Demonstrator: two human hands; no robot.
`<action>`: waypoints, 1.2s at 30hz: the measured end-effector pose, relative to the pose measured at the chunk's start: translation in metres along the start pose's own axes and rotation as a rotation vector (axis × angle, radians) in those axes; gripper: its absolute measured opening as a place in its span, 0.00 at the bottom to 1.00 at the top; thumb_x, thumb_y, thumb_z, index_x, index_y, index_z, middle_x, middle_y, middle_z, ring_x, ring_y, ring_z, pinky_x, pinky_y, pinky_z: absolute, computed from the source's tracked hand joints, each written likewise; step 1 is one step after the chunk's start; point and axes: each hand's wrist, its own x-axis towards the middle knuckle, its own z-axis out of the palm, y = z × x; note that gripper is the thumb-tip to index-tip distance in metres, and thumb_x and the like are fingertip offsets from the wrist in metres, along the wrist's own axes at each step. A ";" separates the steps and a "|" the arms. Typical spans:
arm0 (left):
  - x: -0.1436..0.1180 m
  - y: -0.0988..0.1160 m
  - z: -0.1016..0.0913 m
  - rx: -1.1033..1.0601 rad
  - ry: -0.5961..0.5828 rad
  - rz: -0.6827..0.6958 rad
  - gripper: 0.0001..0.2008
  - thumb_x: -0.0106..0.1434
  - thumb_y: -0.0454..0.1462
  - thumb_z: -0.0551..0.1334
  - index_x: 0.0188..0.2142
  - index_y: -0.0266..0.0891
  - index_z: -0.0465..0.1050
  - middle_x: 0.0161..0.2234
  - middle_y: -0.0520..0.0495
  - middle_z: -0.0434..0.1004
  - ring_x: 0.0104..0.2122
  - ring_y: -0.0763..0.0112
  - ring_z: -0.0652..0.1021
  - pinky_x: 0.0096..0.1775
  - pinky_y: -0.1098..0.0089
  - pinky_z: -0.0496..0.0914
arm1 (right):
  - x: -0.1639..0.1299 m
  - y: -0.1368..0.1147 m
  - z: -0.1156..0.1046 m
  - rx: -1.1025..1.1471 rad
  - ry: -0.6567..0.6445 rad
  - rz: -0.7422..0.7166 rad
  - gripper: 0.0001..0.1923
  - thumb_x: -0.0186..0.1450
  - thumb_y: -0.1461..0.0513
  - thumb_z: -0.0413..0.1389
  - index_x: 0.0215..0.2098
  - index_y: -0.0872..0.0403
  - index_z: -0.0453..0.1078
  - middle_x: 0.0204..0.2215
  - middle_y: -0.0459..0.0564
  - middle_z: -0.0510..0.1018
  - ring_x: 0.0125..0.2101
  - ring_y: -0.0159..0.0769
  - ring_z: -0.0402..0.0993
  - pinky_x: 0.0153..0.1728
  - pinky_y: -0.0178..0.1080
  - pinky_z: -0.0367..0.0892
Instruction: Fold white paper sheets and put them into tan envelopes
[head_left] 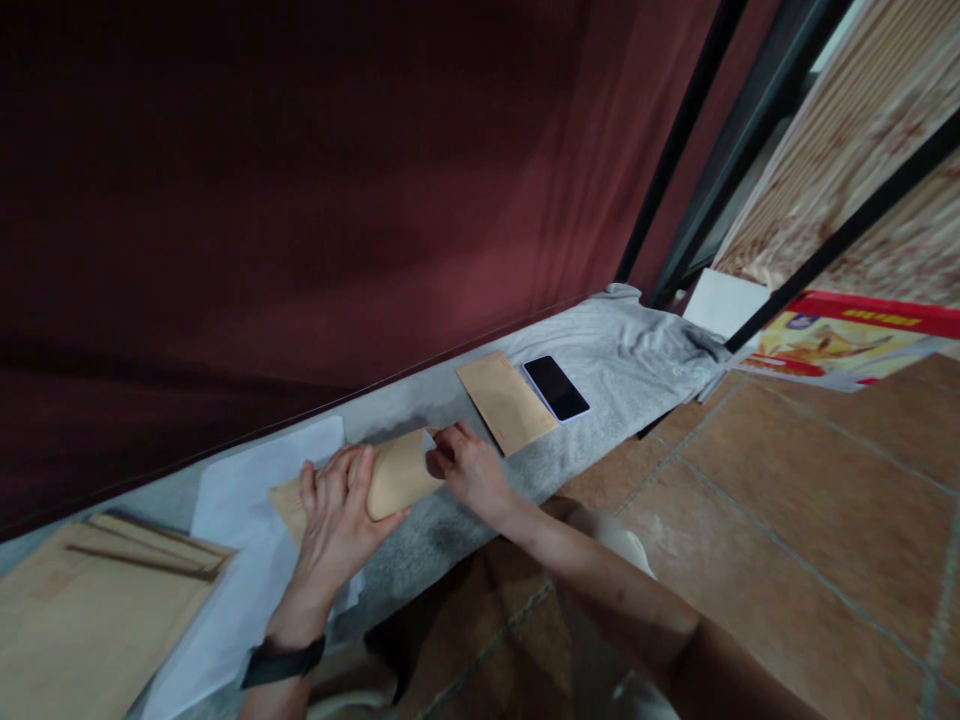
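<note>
A tan paper envelope [401, 478] lies across the grey cloth with its right end bulging. My left hand [337, 505] spreads over its left part, fingers on top and thumb along the near edge, holding it. At the envelope's right end is my right hand [471, 468], its fingers curled closed at the mouth. A small whitish edge shows there beside the fingertips; what they pinch is hidden. Another tan envelope [506, 402] lies flat just beyond my right hand, next to a dark-screened phone [556, 388].
White paper sheets [255, 500] lie under and left of my left hand. A stack of tan envelopes [97, 610] is at the lower left. Grey cloth [622, 350] covers the narrow bench against a dark red curtain [375, 200]. A printed carton [847, 340] stands on the tiled floor.
</note>
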 end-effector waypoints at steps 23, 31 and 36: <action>0.008 0.023 0.001 -0.342 0.228 -0.452 0.53 0.59 0.52 0.68 0.73 0.38 0.41 0.73 0.28 0.40 0.72 0.44 0.47 0.68 0.44 0.46 | 0.021 0.024 0.011 0.887 0.074 0.476 0.07 0.56 0.60 0.63 0.28 0.54 0.71 0.21 0.42 0.74 0.22 0.30 0.68 0.24 0.32 0.63; 0.009 0.072 0.014 -1.246 0.403 -1.245 0.44 0.57 0.42 0.72 0.68 0.55 0.53 0.67 0.44 0.59 0.65 0.59 0.66 0.63 0.54 0.64 | 0.021 0.026 0.017 0.960 0.138 0.475 0.09 0.53 0.58 0.62 0.30 0.54 0.72 0.23 0.43 0.75 0.24 0.30 0.69 0.26 0.32 0.65; 0.018 0.081 0.020 -1.818 0.234 -1.333 0.17 0.55 0.39 0.74 0.42 0.43 0.73 0.38 0.47 0.80 0.42 0.62 0.82 0.49 0.56 0.77 | 0.018 0.024 0.019 0.970 0.127 0.492 0.08 0.52 0.58 0.61 0.27 0.53 0.70 0.22 0.42 0.74 0.23 0.30 0.67 0.25 0.32 0.63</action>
